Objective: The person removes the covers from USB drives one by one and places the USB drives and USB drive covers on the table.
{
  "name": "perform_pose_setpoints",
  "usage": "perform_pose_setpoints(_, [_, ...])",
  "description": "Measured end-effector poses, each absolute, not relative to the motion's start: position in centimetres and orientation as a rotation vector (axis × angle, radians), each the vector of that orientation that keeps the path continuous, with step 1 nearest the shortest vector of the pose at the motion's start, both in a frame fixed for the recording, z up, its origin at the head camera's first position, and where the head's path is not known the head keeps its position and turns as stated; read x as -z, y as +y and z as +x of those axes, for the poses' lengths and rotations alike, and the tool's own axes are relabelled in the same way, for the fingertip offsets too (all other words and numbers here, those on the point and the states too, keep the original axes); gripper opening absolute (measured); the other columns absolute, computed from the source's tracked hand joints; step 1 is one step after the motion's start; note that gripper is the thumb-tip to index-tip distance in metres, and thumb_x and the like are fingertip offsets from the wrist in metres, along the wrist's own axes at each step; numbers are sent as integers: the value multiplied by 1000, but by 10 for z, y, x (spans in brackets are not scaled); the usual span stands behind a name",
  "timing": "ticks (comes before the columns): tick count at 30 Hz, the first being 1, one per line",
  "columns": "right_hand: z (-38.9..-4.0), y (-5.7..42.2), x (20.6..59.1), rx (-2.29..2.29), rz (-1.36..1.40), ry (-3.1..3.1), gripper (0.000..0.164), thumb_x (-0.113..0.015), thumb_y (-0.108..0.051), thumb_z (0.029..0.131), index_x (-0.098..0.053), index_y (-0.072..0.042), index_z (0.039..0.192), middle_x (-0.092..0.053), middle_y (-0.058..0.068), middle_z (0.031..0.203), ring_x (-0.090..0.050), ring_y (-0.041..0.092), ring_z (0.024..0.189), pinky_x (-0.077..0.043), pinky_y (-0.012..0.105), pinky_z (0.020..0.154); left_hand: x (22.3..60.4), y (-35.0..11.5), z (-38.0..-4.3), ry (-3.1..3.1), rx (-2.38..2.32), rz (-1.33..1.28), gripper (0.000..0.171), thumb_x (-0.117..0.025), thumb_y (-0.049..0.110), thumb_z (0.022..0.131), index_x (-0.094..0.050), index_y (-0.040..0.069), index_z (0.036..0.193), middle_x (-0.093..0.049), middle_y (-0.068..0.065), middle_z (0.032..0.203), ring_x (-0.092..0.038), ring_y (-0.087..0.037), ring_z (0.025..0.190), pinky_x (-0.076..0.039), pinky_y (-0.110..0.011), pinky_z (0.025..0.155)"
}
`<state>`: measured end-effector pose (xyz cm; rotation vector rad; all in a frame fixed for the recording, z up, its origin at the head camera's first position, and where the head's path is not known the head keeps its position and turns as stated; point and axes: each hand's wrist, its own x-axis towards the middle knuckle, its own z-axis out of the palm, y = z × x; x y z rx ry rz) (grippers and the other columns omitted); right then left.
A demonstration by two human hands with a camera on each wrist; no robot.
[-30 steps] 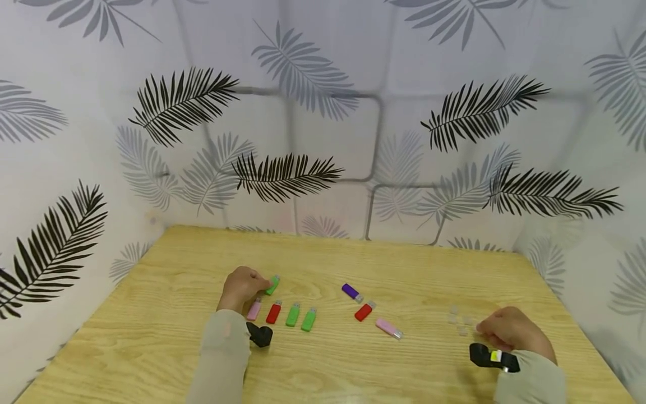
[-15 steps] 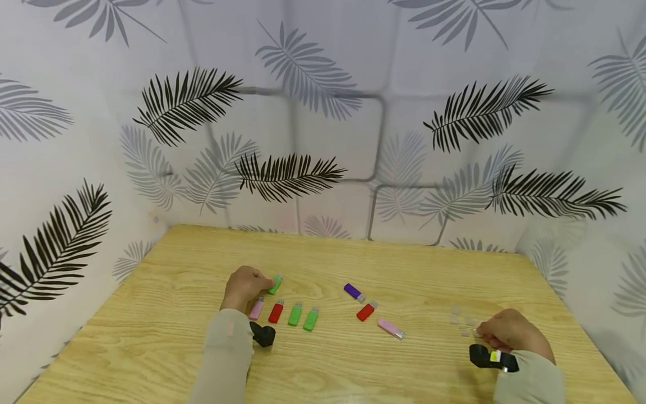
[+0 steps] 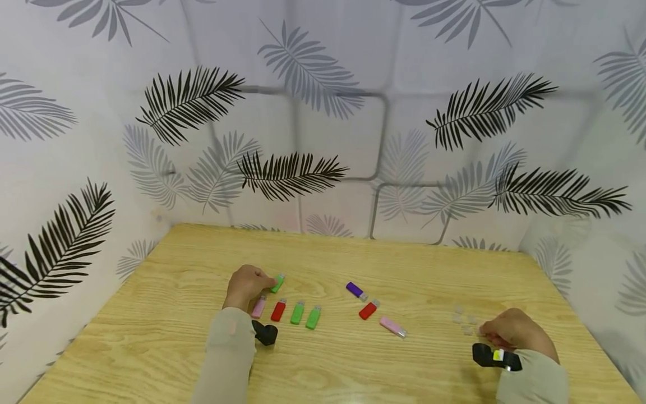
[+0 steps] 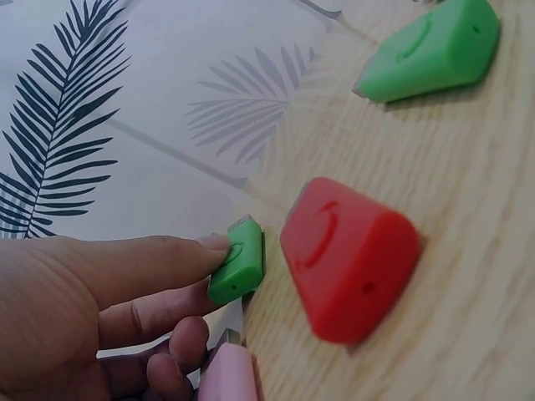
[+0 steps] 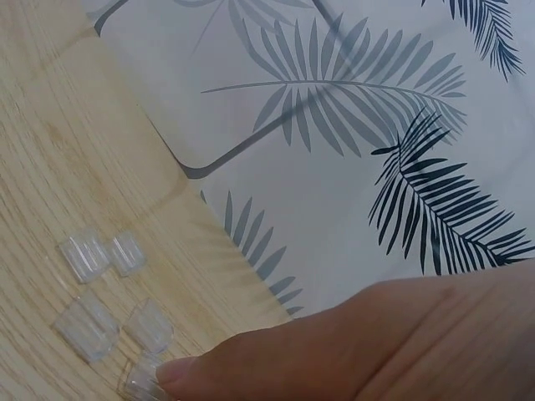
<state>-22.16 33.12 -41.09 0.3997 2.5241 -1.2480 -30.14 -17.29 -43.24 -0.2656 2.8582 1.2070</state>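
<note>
My left hand (image 3: 245, 284) pinches a green USB stick (image 4: 238, 271) between thumb and fingers, its metal plug pointing away, at the table's left. Just nearer lie a pink USB stick (image 3: 259, 307), partly behind that hand, and a red USB stick (image 4: 347, 259). To their right are two more green ones, a middle one (image 3: 298, 312) and an outer one (image 3: 313, 317). Over on the right side, my right hand (image 3: 513, 328) has its fingers curled and holds a clear plastic cap (image 5: 144, 376) at its fingertips, against the table. Several similar clear caps (image 5: 88, 326) lie beside it.
In mid-table, a purple USB stick (image 3: 356, 290), another red USB stick (image 3: 369, 310) and another pink USB stick (image 3: 392, 326) lie at differing angles. A leaf-patterned curtain (image 3: 333, 140) hangs behind the wooden table (image 3: 353, 370), along its far edge.
The whole head view has shifted slightly to the right. Both hands stay in place, the left still with the green USB stick and the right still at the clear caps.
</note>
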Motion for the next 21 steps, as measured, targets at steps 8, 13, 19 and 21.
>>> perform_pose_setpoints(8, [-223,332,408,1210,414,2504,19,-65,-5,85,-63,1,67,-55,-3,53,-52,5,47,-46,20,49,432,-172,-300,2847,-1226,-258,23,-73,25,83,-73,3,76,-68,-7,79,-54,-20,69,-43,-31,58])
perform_pose_setpoints(13, [-222,330,403,1234,392,2536,30,-61,-7,88,-57,-4,58,-48,-4,49,-44,6,43,-40,21,45,433,-172,-299,2855,-1229,-256,23,-74,25,82,-73,3,75,-67,-7,78,-52,-19,67,-42,-30,57])
perform_pose_setpoints(19, [-224,315,389,1209,210,2588,43,-60,-16,92,-40,-15,54,-36,-7,45,-29,6,41,-34,23,45,432,-172,-301,2855,-1230,-262,23,-74,25,81,-72,4,73,-66,-6,75,-52,-19,65,-41,-29,55])
perform_pose_setpoints(21, [-226,306,384,1209,169,2605,42,-61,-17,92,-40,-15,55,-36,-7,46,-29,6,41,-35,23,46,432,-172,-301,2853,-1230,-266,23,-74,25,81,-72,4,73,-66,-6,75,-51,-19,66,-41,-29,56])
